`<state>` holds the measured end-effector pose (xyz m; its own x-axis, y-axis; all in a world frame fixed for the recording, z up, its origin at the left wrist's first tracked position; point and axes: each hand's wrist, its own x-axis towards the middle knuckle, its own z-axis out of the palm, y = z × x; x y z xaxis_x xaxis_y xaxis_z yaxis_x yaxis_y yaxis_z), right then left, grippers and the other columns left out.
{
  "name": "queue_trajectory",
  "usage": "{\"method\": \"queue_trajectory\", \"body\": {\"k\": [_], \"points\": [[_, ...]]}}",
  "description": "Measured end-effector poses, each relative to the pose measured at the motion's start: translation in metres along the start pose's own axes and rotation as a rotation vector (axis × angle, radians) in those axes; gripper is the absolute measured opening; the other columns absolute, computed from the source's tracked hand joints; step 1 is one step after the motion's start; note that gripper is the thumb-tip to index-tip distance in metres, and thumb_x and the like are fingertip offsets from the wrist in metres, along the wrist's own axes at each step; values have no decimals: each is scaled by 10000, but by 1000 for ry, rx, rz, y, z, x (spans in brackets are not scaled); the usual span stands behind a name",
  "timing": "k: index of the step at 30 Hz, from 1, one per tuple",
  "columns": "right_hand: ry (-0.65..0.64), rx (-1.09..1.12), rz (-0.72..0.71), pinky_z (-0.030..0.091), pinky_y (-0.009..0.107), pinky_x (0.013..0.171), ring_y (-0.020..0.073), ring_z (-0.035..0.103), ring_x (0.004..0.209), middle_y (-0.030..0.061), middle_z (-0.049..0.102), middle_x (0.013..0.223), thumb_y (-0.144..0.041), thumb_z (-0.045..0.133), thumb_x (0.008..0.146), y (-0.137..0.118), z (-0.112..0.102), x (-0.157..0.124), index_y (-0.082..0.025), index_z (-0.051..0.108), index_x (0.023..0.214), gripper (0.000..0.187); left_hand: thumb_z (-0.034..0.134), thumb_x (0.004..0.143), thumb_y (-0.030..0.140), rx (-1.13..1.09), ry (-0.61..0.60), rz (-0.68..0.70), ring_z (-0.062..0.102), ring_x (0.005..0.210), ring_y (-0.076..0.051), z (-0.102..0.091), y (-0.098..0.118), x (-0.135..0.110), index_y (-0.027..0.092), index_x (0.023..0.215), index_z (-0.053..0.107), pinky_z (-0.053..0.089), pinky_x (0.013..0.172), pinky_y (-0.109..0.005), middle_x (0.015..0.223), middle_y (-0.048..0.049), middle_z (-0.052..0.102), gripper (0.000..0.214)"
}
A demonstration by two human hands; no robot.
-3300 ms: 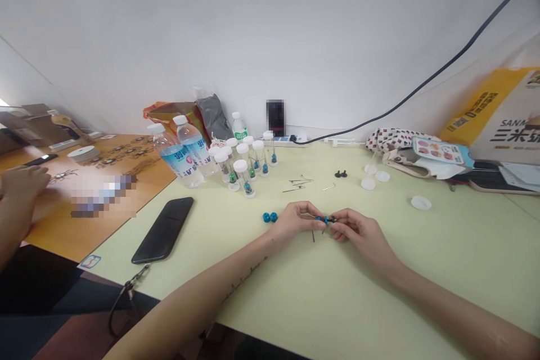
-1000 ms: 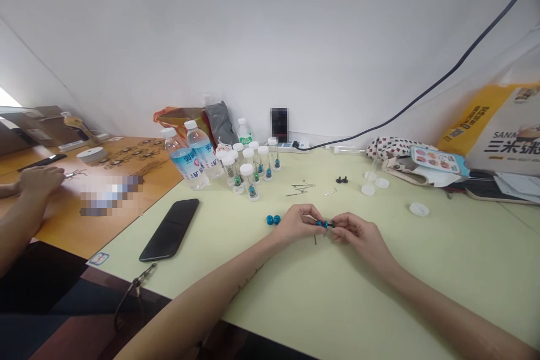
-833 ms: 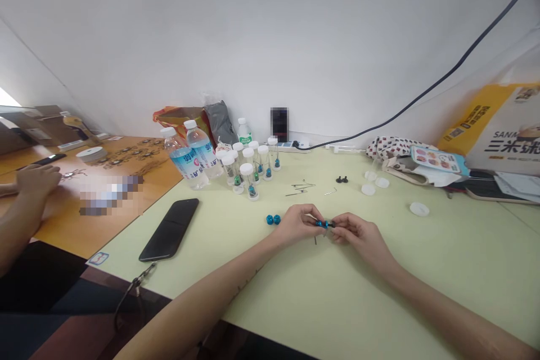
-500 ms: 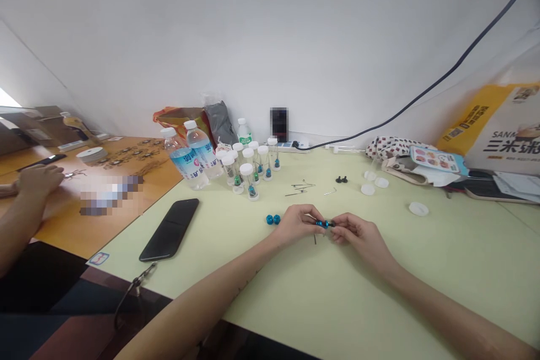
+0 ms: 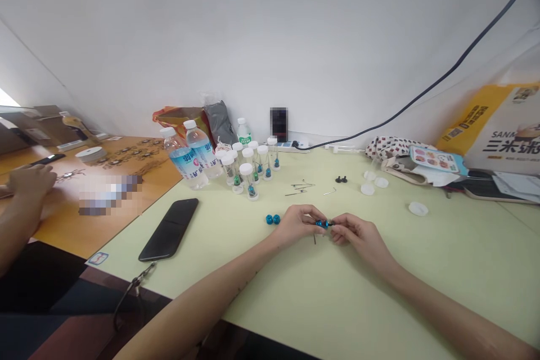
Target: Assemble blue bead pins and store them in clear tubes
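My left hand (image 5: 300,221) pinches a small shiny blue metal part (image 5: 322,224) above the green table. Close beside it, my right hand (image 5: 353,229) has its fingertips closed on a small dark piece at the part's right end; its exact kind is hidden by the fingers. A thin dark rod (image 5: 314,239) shows just below my left fingertips. Two round blue knobs (image 5: 273,219) lie to the left of my left hand. Beyond my hands are several thin metal hex keys (image 5: 300,187), and two small black parts (image 5: 341,179) sit farther right.
Capped clear tubes (image 5: 246,181) holding blue and green parts stand behind, beside water bottles (image 5: 201,149). A black phone (image 5: 169,229) lies left. White caps (image 5: 418,209) are scattered right. A co-worker's hand (image 5: 31,183) rests over the orange table (image 5: 80,230).
My hands stay almost in place, with the blue part turned slightly between the fingers. The co-worker's hand has shifted a little to the left.
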<state>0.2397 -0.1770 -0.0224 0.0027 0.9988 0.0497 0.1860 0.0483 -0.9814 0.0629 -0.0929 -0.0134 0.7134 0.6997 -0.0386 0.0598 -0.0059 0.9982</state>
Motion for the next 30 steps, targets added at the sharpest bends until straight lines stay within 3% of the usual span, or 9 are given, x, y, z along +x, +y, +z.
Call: {"method": "queue_trajectory", "body": {"k": [9, 14, 30], "points": [[107, -14, -34, 515, 311, 721, 183, 638, 783, 36, 669, 881, -399, 602, 760, 0, 1, 1, -219, 577, 1048, 341, 761, 597, 318, -98, 81, -26, 642, 816, -200, 1, 7, -2, 123, 884, 637, 467, 747, -295, 866, -91, 665, 368], [92, -41, -36, 512, 317, 732, 189, 646, 771, 40, 679, 871, -383, 581, 776, -1, 0, 0, -211, 606, 935, 236, 766, 588, 315, -97, 61, -49, 640, 820, -203, 1, 5, -1, 129, 880, 638, 469, 757, -310, 891, -97, 664, 369], [59, -41, -21, 506, 317, 707, 187, 630, 741, 45, 688, 819, -425, 576, 787, 2, -1, 1, -190, 637, 867, 256, 779, 561, 329, -93, 38, -44, 635, 785, -184, 2, 5, -2, 124, 861, 639, 469, 740, -302, 877, -91, 663, 390]]}}
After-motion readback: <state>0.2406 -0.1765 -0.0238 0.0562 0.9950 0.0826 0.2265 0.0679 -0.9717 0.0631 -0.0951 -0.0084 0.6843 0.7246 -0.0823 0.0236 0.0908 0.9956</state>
